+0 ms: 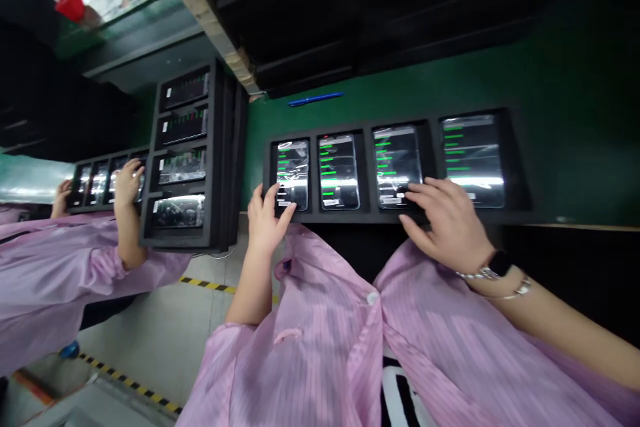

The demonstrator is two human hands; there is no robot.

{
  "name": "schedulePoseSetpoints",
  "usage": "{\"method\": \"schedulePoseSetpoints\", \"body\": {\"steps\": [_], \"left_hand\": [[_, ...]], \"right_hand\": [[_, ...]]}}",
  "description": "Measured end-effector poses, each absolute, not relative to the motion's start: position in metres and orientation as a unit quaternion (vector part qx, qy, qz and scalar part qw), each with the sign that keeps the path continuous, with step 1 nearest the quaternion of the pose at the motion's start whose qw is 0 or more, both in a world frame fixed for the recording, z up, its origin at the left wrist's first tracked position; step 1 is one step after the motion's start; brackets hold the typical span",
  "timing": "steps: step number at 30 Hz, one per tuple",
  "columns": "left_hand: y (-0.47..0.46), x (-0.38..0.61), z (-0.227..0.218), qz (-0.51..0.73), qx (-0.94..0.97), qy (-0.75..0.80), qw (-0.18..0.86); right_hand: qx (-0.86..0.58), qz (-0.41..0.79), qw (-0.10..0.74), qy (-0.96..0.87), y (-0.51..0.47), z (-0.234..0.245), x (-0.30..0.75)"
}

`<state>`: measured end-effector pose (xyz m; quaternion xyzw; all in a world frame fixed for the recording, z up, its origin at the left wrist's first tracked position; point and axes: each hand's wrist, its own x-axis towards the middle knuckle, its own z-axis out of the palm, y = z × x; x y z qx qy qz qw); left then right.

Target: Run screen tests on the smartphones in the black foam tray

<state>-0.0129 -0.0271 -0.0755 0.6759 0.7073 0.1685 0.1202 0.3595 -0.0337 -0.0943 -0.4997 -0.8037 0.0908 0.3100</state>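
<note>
A black foam tray lies on the green bench in front of me and holds several lit phones side by side. My left hand rests at the tray's left end, fingers spread, with the thumb and a fingertip on the lower part of the leftmost phone. My right hand, with a watch on its wrist, lies flat with stretched fingers on the bottom of the third phone. Between the two touched phones sits the second phone, and the fourth phone lies untouched at the right end. Neither hand grips anything.
A stack of black trays with phones stands to the left. Beyond it a co-worker in a pink coat has a hand on another phone tray. A blue pen lies on the green mat behind my tray. Dark shelving rises behind.
</note>
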Motion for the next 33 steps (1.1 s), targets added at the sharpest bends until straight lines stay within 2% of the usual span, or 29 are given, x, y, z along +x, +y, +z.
{"method": "schedulePoseSetpoints", "body": {"steps": [9, 15, 24, 27, 29, 31, 33], "left_hand": [[-0.025, -0.012, -0.075, 0.16, 0.671, 0.714, 0.116], [-0.027, -0.013, -0.078, 0.181, 0.67, 0.71, 0.116], [-0.025, -0.016, -0.074, 0.166, 0.683, 0.699, 0.129], [-0.034, -0.033, -0.071, 0.204, 0.683, 0.688, 0.138], [-0.042, -0.046, -0.068, 0.181, 0.673, 0.706, 0.126], [-0.049, -0.056, -0.067, 0.144, 0.666, 0.72, 0.133], [-0.053, -0.058, -0.065, 0.163, 0.649, 0.721, 0.18]], "right_hand": [[-0.512, 0.029, 0.266, -0.816, -0.033, -0.096, 0.35], [-0.507, 0.009, 0.269, -0.819, -0.034, -0.095, 0.351], [-0.516, 0.057, 0.248, -0.818, -0.033, -0.091, 0.358], [-0.571, 0.049, 0.234, -0.786, -0.038, -0.087, 0.396], [-0.638, 0.035, 0.208, -0.741, -0.044, -0.091, 0.432], [-0.704, 0.053, 0.18, -0.685, -0.049, -0.101, 0.465], [-0.741, 0.102, 0.153, -0.646, -0.054, -0.113, 0.485]]}}
